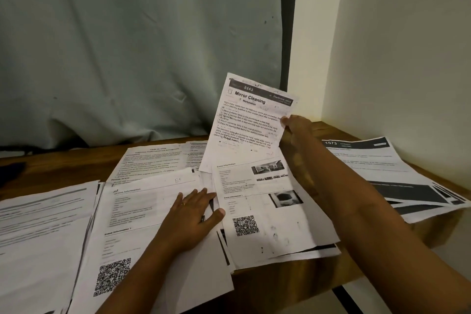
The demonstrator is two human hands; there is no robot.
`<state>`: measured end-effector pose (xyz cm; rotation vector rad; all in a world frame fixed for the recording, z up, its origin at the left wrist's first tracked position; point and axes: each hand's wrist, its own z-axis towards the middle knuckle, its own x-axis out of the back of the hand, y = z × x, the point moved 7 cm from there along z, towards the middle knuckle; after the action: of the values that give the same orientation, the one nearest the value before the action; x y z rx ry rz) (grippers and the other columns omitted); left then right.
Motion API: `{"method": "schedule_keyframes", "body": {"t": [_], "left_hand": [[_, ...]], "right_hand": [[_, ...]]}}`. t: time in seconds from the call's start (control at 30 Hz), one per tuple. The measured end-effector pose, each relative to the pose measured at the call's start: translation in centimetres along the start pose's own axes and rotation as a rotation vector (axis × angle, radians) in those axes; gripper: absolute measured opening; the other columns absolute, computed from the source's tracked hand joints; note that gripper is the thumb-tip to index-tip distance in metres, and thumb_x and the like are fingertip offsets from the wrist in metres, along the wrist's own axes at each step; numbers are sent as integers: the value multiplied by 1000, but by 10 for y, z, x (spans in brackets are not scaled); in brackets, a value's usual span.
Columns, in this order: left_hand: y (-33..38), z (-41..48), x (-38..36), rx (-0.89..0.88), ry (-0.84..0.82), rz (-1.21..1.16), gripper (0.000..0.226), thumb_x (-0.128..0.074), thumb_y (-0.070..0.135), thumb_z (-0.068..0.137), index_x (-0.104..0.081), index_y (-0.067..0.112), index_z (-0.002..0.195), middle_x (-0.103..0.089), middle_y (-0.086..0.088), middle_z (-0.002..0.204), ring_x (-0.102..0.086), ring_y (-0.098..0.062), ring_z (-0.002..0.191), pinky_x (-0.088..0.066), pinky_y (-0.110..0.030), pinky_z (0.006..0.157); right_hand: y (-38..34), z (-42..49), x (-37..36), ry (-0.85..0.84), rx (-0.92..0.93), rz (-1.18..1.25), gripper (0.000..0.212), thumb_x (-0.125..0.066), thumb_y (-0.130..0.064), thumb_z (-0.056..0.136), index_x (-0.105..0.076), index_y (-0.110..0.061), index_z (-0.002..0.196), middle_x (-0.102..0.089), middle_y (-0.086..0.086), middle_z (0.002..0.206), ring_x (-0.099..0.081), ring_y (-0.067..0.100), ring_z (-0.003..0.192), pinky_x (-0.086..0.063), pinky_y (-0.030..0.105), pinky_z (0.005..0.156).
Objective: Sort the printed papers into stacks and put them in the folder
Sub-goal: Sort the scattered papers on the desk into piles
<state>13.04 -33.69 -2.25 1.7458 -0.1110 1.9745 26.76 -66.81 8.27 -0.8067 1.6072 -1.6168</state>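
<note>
Printed papers cover a wooden table [300, 273]. My right hand [297, 132] pinches the right edge of a sheet headed "Mirror Cleaning" [248, 122] and holds it lifted and tilted above a pile of sheets with a QR code [270, 211]. My left hand [193, 214] lies flat, fingers straight, on a middle pile [137, 211] that also shows a QR code. Another stack [43, 237] lies at the left, and a stack with dark printed bands [382, 168] lies at the right. No folder is in view.
A grey-blue cloth [140, 46] hangs behind the table. A pale wall [407, 46] closes the right side and corner. More sheets [153, 158] lie at the back of the table. The table's front right edge drops off near my right forearm.
</note>
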Motion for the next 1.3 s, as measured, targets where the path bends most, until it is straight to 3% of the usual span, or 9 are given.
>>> {"method": "schedule_keyframes", "body": {"t": [0.07,0.17,0.3,0.57,0.77,1.0,1.07,1.17,1.3], "left_hand": [[0,0,0,-1,3,-10,99,3,87,68,-20,37,150,-14,9,160,-6,-12,148,5,-36,118],[0,0,-1,-10,5,-40,106,6,90,62,-21,37,150,-15,8,159,-8,-12,148,4,-35,117],[-1,1,-1,-21,15,-58,102,0,89,67,-23,34,150,-19,5,159,-11,-14,148,2,-37,118],[6,-5,20,28,173,-285,73,-31,60,91,-22,21,152,-19,0,159,-17,-19,147,-5,-40,119],[-3,-11,32,127,248,-511,71,-34,65,89,-18,32,150,-19,-1,160,-20,-30,145,-21,-53,115],[1,-30,60,139,270,-452,76,-28,65,87,-22,24,151,-23,-5,158,-24,-32,143,-21,-51,114],[-2,-38,63,134,255,-453,76,-27,68,89,-22,24,151,-26,-5,157,-26,-33,142,-21,-51,114],[-5,-51,70,68,241,-479,76,-26,72,89,-26,24,148,-34,0,153,-31,-28,141,-19,-49,117],[-16,-68,65,74,192,-462,57,-31,64,93,-34,33,141,-43,7,143,-38,-22,135,-16,-46,118]], "right_hand": [[-18,-9,8,47,97,121,9,-62,-10,90,-56,-6,95,-65,4,98,-64,15,75,-51,20,48],[-49,-24,21,174,251,239,9,-55,-15,94,-54,-11,102,-64,3,102,-66,20,90,-58,30,72],[-99,-54,32,261,594,230,15,-44,-22,100,-44,-10,110,-61,6,105,-63,10,83,-52,11,62],[-131,-97,36,203,871,69,16,-44,-23,100,-42,-11,109,-65,-1,91,-68,11,75,-58,25,66],[-102,-108,33,121,752,-9,17,-46,-21,100,-45,-7,110,-64,5,102,-66,12,80,-51,12,58],[-48,-105,13,28,507,-189,21,-46,-17,98,-58,1,100,-64,5,97,-62,20,84,-47,21,58],[-28,-107,3,-67,374,-192,23,-54,-18,95,-60,4,97,-66,11,94,-64,24,82,-49,26,57],[13,-106,-20,-302,43,-198,38,-70,-20,85,-58,13,99,-68,22,103,-68,35,94,-57,44,80],[64,-149,-40,-720,-433,-476,8,-62,-8,90,-59,-4,84,-68,7,77,-64,15,73,-56,21,63]]}}
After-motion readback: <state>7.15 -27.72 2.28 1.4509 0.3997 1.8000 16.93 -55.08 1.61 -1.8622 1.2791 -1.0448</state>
